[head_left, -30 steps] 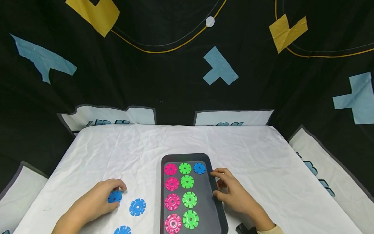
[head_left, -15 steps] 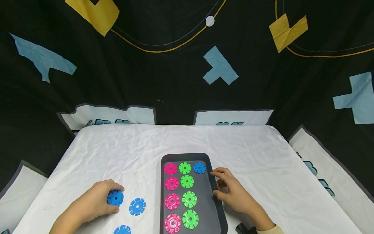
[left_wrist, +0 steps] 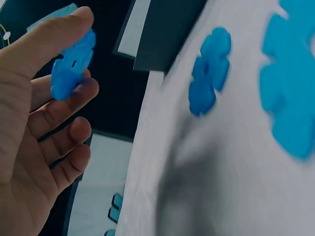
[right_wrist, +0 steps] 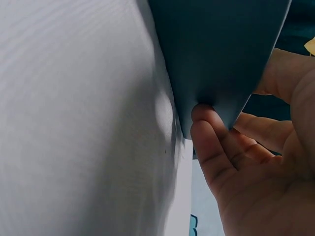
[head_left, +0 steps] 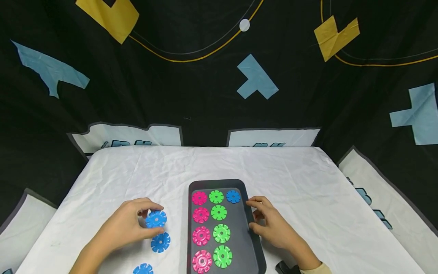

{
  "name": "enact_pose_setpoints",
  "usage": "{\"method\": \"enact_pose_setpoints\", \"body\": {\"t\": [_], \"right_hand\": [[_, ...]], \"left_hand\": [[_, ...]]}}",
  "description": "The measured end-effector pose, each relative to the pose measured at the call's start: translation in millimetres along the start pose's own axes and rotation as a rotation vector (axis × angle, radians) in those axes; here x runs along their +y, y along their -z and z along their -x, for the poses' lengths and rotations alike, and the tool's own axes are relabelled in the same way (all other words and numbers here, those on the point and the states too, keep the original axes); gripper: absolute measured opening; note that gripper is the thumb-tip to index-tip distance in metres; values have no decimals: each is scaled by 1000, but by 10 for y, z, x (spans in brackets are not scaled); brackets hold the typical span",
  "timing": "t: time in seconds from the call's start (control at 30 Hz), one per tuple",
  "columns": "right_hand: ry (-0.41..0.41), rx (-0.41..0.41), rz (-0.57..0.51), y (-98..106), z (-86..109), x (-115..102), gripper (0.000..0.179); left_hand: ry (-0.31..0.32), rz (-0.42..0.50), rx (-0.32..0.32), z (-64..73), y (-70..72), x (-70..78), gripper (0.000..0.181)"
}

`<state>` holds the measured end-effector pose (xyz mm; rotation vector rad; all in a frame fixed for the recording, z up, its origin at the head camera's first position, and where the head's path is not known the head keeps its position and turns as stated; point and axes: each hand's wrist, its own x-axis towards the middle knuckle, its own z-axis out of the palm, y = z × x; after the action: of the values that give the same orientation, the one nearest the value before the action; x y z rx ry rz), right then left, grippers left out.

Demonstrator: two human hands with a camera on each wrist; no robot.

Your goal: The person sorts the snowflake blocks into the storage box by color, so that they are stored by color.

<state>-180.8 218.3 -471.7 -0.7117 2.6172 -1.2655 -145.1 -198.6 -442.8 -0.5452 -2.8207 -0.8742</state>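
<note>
Between thumb and fingers, my left hand (head_left: 127,222) pinches a blue notched plastic disc (head_left: 156,219), raised above the white cloth. In the left wrist view the same blue disc (left_wrist: 74,64) shows between thumb and fingertips, the other fingers loosely bent. Just below it in the head view lies another blue disc (head_left: 160,242); a further blue disc (head_left: 143,269) is cut by the bottom edge. At the dark tray's (head_left: 252,243) right side, my right hand (head_left: 273,224) holds the rim. Up close, some of its fingertips (right_wrist: 203,114) press the outer wall.
Inside the tray stand a column of pink discs (head_left: 201,236), a column of green discs (head_left: 221,233) and one blue disc (head_left: 233,196) at top right. A black object (head_left: 286,268) lies by the right wrist. Behind the white-covered table (head_left: 205,163) hangs a dark patterned cloth (head_left: 205,99).
My left hand has taken hold of the blue disc, lifted it and carried it right, over towards the neighbouring blue disc and the tray. My right hand has stayed on the tray rim.
</note>
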Motion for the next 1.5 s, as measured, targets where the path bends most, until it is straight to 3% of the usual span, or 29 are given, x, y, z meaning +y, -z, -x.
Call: {"method": "enact_pose_setpoints", "body": {"t": [0.13,0.4,0.67,0.9,1.2,1.37,1.5], "right_hand": [[2,0,-3,8,5,-4,60],[9,-9,2,5,1,7,60],[16,-15,1,7,-2,9,60],[21,-16,17,-4,-1,23,59],[28,-4,35,17,-7,19,58],[23,-19,23,23,-4,13,58],[21,-35,14,24,0,12,58]], "left_hand": [[-48,9,25,-130,-39,95,48],[-118,82,-36,-429,-157,331,48],[-143,117,-51,-717,-323,615,48],[-212,152,-82,-917,-473,797,47],[-262,26,-133,-1198,-621,1080,47],[-290,-151,-203,-1351,-761,1229,51],[-311,-208,-275,-1416,-891,1315,47]]}}
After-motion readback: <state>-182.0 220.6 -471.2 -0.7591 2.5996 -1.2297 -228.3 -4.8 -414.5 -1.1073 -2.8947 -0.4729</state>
